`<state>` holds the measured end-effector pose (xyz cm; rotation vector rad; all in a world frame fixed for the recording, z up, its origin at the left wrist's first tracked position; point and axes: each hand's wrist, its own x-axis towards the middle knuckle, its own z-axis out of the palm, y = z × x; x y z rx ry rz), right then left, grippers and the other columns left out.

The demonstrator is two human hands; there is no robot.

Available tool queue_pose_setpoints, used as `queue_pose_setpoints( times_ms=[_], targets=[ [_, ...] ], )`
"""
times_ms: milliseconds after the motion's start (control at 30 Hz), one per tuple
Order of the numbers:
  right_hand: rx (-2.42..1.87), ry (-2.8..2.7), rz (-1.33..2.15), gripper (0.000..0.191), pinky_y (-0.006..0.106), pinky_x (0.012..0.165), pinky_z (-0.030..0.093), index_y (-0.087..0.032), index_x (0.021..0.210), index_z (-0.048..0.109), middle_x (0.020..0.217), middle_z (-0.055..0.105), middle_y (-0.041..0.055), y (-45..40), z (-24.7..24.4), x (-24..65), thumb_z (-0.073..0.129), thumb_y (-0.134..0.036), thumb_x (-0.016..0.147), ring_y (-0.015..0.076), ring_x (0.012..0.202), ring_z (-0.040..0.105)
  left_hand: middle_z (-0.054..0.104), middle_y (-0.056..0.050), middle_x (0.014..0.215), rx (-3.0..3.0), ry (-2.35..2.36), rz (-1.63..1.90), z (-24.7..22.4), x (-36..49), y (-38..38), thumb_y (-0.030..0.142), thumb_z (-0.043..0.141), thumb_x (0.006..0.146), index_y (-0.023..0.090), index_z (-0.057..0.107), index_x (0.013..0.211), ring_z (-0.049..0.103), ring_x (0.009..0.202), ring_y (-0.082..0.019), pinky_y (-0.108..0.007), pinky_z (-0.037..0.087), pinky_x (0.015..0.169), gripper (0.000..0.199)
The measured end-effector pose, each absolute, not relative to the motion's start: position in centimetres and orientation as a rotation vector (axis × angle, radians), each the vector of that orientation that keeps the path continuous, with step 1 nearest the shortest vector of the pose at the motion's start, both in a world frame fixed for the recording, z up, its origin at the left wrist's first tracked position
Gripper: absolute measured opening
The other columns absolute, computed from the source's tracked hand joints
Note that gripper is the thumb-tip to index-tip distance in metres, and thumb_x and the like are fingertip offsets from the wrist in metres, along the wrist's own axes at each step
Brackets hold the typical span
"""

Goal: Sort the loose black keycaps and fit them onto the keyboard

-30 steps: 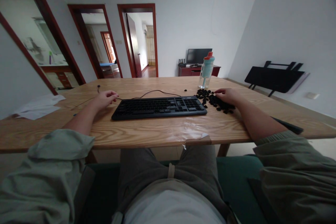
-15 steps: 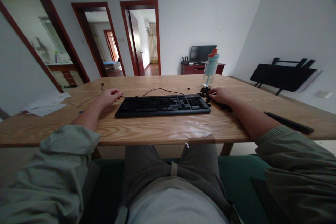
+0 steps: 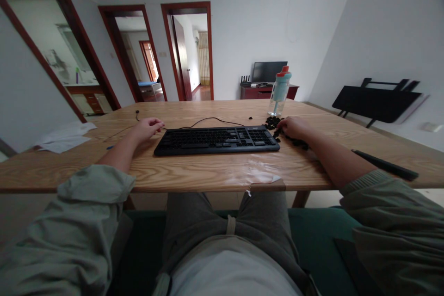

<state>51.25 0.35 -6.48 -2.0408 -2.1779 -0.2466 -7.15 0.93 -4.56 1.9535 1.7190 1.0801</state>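
A black keyboard (image 3: 217, 140) lies flat on the table, with some keycaps standing out and other spots looking bare. Just off its far left corner, my left hand (image 3: 150, 126) rests with thumb and fingers curled together; anything small between them is too hard to see. My right hand (image 3: 293, 128) is beyond the keyboard's right end, its fingertips closed down among a pile of black keycaps (image 3: 272, 122). Whether a keycap is pinched there is hidden. More keycaps (image 3: 299, 144) spread under and beside that hand.
A clear bottle (image 3: 277, 95) with a red and teal lid stands behind the pile. One loose black piece (image 3: 250, 118) sits beyond the keyboard, near its cable (image 3: 211, 118). White paper (image 3: 64, 138) lies far left; a long black bar (image 3: 385, 165) is at right on the wooden table (image 3: 194, 171).
The view has shifted slightly. My right hand stays at the keycap pile with a small shift of the fingers, and my left hand keeps its place by the keyboard's corner.
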Motion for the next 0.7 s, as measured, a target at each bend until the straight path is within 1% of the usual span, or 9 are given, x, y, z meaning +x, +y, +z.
queue_pose_setpoints(
  times_ms=[200, 367, 467, 533, 600, 667, 700],
  targets=[
    [-1.988, -2.223, -0.198, 0.033, 0.037, 0.085, 0.052, -0.024, 0.107, 0.077, 0.110, 0.075, 0.0100, 0.5, -6.5, 51.9, 0.053, -0.025, 0.085, 0.0278, 0.095, 0.069, 0.061, -0.002, 0.071, 2.017, 1.673, 1.090, -5.2, -7.8, 1.7, 0.058, 0.064, 0.069, 0.018, 0.066, 0.082, 0.053, 0.064, -0.016, -0.028, 0.041, 0.061, 0.043],
    [-2.027, -2.179, -0.065, 0.032, 0.036, 0.080, 0.053, -0.022, 0.107, 0.076, 0.104, 0.076, 0.0107, 0.6, -6.6, 52.2, 0.052, -0.031, 0.088, 0.0273, 0.090, 0.070, 0.060, -0.001, 0.072, 2.020, 1.700, 1.031, -5.3, -8.4, 2.1, 0.054, 0.063, 0.074, 0.015, 0.066, 0.088, 0.051, 0.066, -0.015, -0.027, 0.040, 0.061, 0.041],
    [-1.991, -2.155, -0.105, 0.030, 0.039, 0.082, 0.052, -0.018, 0.100, 0.076, 0.102, 0.076, 0.0148, 0.4, -6.3, 51.9, 0.051, -0.032, 0.090, 0.0301, 0.092, 0.070, 0.062, -0.002, 0.074, 2.061, 1.710, 1.039, -4.9, -7.8, 1.8, 0.051, 0.061, 0.078, 0.014, 0.066, 0.088, 0.050, 0.066, -0.015, -0.028, 0.040, 0.061, 0.038],
    [-1.884, -2.042, -0.096, 0.032, 0.040, 0.083, 0.051, -0.017, 0.098, 0.074, 0.104, 0.074, 0.0159, -0.1, -5.4, 50.7, 0.049, -0.035, 0.092, 0.0306, 0.095, 0.069, 0.062, -0.003, 0.074, 2.128, 1.682, 1.121, -4.2, -5.7, 0.9, 0.049, 0.058, 0.081, 0.015, 0.066, 0.087, 0.052, 0.066, -0.016, -0.029, 0.041, 0.062, 0.035],
    [-1.709, -1.870, 0.074, 0.033, 0.037, 0.082, 0.052, -0.019, 0.101, 0.072, 0.105, 0.074, 0.0138, -0.7, -4.1, 48.6, 0.048, -0.040, 0.093, 0.0284, 0.096, 0.067, 0.062, -0.003, 0.075, 2.248, 1.612, 1.262, -3.3, -2.0, -0.6, 0.047, 0.056, 0.085, 0.017, 0.067, 0.092, 0.053, 0.067, -0.016, -0.029, 0.042, 0.062, 0.033],
    [-1.462, -1.749, 0.383, 0.031, 0.034, 0.077, 0.052, -0.022, 0.099, 0.069, 0.103, 0.074, 0.0110, -1.4, -2.8, 45.4, 0.050, -0.045, 0.092, 0.0247, 0.095, 0.066, 0.064, -0.003, 0.081, 2.371, 1.379, 1.335, -2.6, 2.9, -2.4, 0.043, 0.058, 0.086, 0.019, 0.068, 0.103, 0.054, 0.067, -0.015, -0.028, 0.044, 0.063, 0.031],
    [-1.318, -1.726, 0.584, 0.029, 0.032, 0.073, 0.052, -0.022, 0.097, 0.068, 0.103, 0.074, 0.0101, -1.8, -2.3, 43.6, 0.054, -0.047, 0.090, 0.0228, 0.092, 0.066, 0.064, -0.002, 0.079, 2.435, 1.238, 1.343, -2.4, 5.5, -3.1, 0.041, 0.060, 0.085, 0.020, 0.067, 0.108, 0.053, 0.064, -0.014, -0.028, 0.044, 0.062, 0.031]
  ],
)
